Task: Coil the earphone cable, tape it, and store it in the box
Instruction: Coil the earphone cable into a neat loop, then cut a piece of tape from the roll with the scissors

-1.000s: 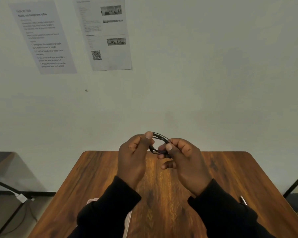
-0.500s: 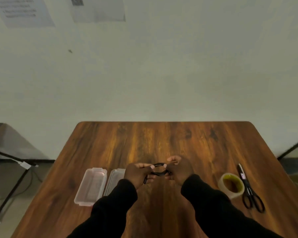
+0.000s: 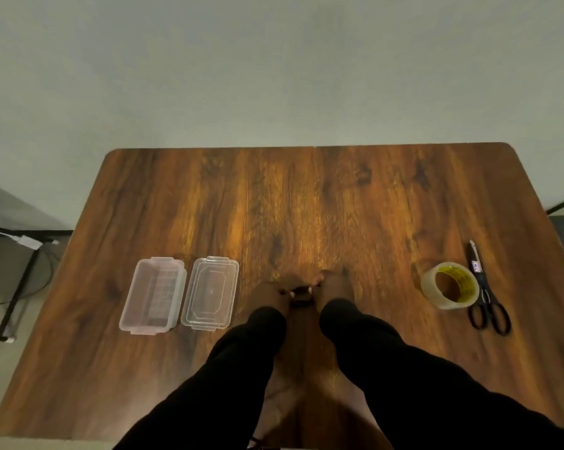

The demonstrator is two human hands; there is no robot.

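Earphone cable (image 3: 299, 294), coiled into a small dark bundle, sits between our two hands low over the middle of the wooden table (image 3: 306, 206). Our left hand (image 3: 269, 295) pinches the left side of the coil and our right hand (image 3: 334, 287) pinches the right side, so both are closed on it; the frame is blurred here, and we cannot tell exactly which fingers press the cable or whether the bundle touches the tabletop. Both of our arms come up from the bottom edge in black sleeves (image 3: 388, 368), nearly parallel, with a narrow strip of table showing between them.

To our left lies the clear plastic box (image 3: 153, 295), open side up, its long side running away from us. Just beside it on its right, and between it and our left hand, lies the clear lid (image 3: 210, 292), flat on the table and close to the box; whether they touch we cannot tell.

To our right, well apart from our hands, a roll of clear packing tape (image 3: 449, 285) rests tilted, its opening turned up and towards us. A pair of black-handled scissors (image 3: 483, 290) lies just beside the roll on its far right side, handles nearer to us and closed blades pointing away.

A plain pale wall (image 3: 274, 66) stands behind the far edge of the table.
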